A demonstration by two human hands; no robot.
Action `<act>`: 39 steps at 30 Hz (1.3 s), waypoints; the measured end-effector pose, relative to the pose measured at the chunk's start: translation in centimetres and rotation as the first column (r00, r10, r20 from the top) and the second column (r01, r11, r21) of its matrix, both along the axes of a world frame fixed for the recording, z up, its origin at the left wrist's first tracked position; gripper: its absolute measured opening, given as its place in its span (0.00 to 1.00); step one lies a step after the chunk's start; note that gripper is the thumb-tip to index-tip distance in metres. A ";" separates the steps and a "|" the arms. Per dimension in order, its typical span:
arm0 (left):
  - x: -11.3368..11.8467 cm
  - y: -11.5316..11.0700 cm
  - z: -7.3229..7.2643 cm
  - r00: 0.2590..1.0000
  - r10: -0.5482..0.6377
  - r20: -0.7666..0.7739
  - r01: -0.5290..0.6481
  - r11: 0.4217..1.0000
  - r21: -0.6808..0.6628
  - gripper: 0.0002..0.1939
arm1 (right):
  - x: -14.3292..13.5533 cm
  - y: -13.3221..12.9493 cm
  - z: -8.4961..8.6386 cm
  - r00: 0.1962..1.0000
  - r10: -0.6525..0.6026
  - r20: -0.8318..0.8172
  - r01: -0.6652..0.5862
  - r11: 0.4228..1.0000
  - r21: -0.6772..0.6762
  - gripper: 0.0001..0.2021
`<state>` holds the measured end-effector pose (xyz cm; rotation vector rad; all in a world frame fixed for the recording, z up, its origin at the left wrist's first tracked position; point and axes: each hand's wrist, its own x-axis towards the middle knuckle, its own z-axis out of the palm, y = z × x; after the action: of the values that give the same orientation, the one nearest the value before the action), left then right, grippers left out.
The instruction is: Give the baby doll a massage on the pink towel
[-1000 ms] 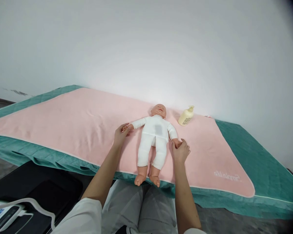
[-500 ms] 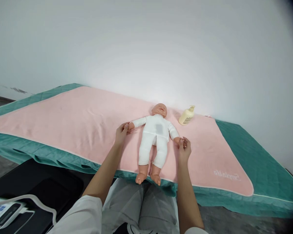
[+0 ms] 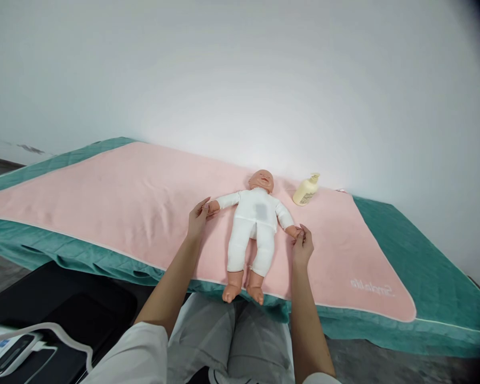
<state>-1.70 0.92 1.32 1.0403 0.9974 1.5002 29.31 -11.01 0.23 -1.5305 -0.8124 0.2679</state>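
A baby doll [image 3: 256,210] with a white cloth body lies on its back, its head toward the wall and its feet over the near edge. My left hand [image 3: 199,217] is closed on the doll's hand at the left, fingers pinched round it. On the other side my right hand [image 3: 303,246] grips the doll's other hand between thumb and fingers. Both doll arms are spread out from its body. Beneath it is a pink blanket [image 3: 116,197]. A pale yellow pump bottle [image 3: 306,190] stands a little right of the doll's head, touched by neither hand.
Under the blanket, a green quilted cover [image 3: 420,256] drapes over the bed. A white wall [image 3: 240,80] rises behind it. At the lower left, a white device [image 3: 12,352] with a cable [image 3: 60,332] rests on a black surface [image 3: 64,298].
Both hands keep hold of the doll's hands. My fingers shift slightly around them, and the doll's right-side arm moves a touch outward. The doll's body and the bottle stay in place.
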 end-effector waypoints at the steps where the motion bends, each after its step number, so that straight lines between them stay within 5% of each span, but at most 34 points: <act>1: 0.0 0.1 -0.1 1.000 -0.007 0.011 0.007 1.000 0.003 0.28 | 0.0 0.0 0.0 1.000 0.007 -0.005 -0.007 1.000 -0.006 0.24; 13: -0.1 0.7 -1.2 0.998 -0.034 0.047 0.032 0.999 0.035 0.35 | 0.9 0.0 -0.2 0.938 0.303 -0.169 -0.275 0.946 0.169 0.30; 21: 0.1 0.2 -0.7 1.000 -0.013 -0.016 0.014 0.999 0.034 0.33 | 0.6 0.4 -0.4 0.945 0.290 -0.151 -0.275 0.955 0.113 0.19; 39: 0.0 0.9 -1.5 0.993 -0.007 0.121 0.001 0.999 0.052 0.25 | 0.9 0.5 -0.6 0.957 0.211 -0.202 -0.187 0.974 0.129 0.28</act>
<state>-1.73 1.82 -0.16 0.9745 0.8743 1.5743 30.25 -10.54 -0.40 -1.2927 -0.7961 0.5205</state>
